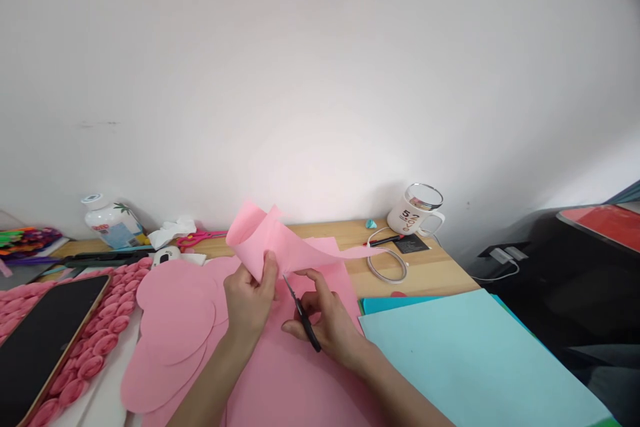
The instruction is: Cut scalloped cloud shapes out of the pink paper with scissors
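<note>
My left hand (249, 297) pinches a curled piece of pink paper (273, 240) between thumb and fingers, raised above the table. From this piece a narrow strip trails off to the right. Black-handled scissors (306, 320) are in my right hand (327, 323), their blades pointing up and left at the paper's lower edge, close to my left thumb. Larger pink sheets (300, 373) lie flat beneath both hands. Left of them rest several overlapping pink paper shapes with rounded edges (177, 313).
A phone (55, 340) lies on a pink braided mat (107, 343) at left. Behind are a white bottle (113, 220), tissue (173, 232) and pink scissors (200, 237). At right are a mug (415, 210), a coiled cable (387, 267) and light blue paper (475, 353).
</note>
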`<state>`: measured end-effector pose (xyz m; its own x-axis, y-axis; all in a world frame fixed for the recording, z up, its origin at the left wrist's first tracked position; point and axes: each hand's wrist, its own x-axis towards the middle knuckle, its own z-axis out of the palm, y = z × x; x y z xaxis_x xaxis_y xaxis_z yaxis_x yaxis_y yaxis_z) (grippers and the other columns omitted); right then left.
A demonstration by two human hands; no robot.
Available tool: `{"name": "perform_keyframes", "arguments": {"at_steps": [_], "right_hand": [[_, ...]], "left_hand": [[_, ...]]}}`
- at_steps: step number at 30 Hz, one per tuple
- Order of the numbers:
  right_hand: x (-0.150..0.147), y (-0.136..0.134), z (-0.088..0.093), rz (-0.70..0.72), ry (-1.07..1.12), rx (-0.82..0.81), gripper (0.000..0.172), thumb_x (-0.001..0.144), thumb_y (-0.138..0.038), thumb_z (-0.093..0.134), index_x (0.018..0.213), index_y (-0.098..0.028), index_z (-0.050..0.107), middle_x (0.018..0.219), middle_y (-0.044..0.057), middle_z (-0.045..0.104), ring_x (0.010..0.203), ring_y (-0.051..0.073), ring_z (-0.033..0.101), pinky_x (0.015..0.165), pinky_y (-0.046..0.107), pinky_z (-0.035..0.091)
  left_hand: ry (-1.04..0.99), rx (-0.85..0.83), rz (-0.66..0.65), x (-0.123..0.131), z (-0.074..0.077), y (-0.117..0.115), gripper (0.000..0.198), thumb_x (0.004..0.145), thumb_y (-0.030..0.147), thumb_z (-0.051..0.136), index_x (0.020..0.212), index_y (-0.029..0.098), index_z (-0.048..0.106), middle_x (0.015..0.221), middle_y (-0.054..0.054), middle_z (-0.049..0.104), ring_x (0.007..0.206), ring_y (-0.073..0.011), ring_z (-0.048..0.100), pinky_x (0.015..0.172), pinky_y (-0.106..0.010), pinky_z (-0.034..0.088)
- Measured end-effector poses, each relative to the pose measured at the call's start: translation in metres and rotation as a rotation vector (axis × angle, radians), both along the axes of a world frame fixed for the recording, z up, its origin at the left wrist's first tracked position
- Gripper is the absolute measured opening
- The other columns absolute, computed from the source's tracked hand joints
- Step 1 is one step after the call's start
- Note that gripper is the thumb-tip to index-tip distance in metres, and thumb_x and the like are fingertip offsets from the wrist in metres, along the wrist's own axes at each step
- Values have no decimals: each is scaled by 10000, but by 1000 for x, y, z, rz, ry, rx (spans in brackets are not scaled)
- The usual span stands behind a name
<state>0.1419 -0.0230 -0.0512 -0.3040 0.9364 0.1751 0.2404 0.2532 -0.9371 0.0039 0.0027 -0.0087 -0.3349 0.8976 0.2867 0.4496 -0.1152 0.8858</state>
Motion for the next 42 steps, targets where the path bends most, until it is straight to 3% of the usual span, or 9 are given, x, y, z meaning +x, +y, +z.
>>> {"name": "perform_keyframes", "arguments": {"at_steps": [3,7,14,19,23,29,33,38,42], "right_hand": [[5,3,3,85,46,-99,701,684,-336,730,1271,-226,362,574,-73,509,499,110,458,508,228,381],[17,6,9,275,297,-251,661,729,-376,683,1292,-197,387,549,-67,516,445,99,473,443,225,402],[18,5,17,243,543,-183,792,803,-416,605,1411,-180,155,504,-77,537,453,121,509,527,326,496],[12,9,12,57,605,-380,589,799,-432,606,1253,-120,396,504,-67,514,440,101,464,513,321,506],[11,14,5,-42,654,-591,510,738,-466,663,1069,-108,514,542,-43,525,456,95,462,497,313,506],[11,12,8,-21,731,-516,519,762,-462,647,1130,-142,469,563,-47,523,478,101,475,515,311,491],[12,10,13,-9,736,-472,516,767,-459,643,1140,-151,465,574,-49,515,489,103,482,531,310,483],[12,11,11,98,714,-435,401,756,-484,643,950,-148,544,564,-42,514,490,103,491,548,316,486],[10,10,8,177,679,-440,418,744,-541,624,855,-149,531,593,-20,535,507,110,513,578,327,490]], "left_hand": [[8,-35,40,-3,2,1,431,753,428,537,402,223,396,288,21,465,316,-131,469,384,-222,375],[-7,-99,76,-6,10,3,438,772,392,525,406,231,345,266,38,417,320,-122,442,406,-221,371],[-297,-280,-207,-10,13,8,451,798,379,514,404,203,381,232,20,426,243,-94,380,329,-206,327],[-615,-477,-186,-11,6,16,167,718,212,637,617,124,538,372,1,553,306,-169,560,318,-232,425],[-738,-468,-110,-6,1,17,100,705,126,640,715,103,543,581,-31,624,513,-223,685,547,-340,581],[-862,-395,-47,1,-2,16,131,722,88,612,674,126,497,572,14,562,615,-240,708,667,-364,596],[-892,-390,-29,0,2,16,133,707,66,601,668,124,488,577,-41,614,621,-262,709,682,-362,593],[-943,-355,-46,0,6,14,120,706,64,604,784,107,522,624,-42,651,609,-262,708,668,-387,592],[-910,-399,-36,2,8,11,180,768,158,599,899,90,495,711,-126,696,660,-272,712,672,-372,581]]}}
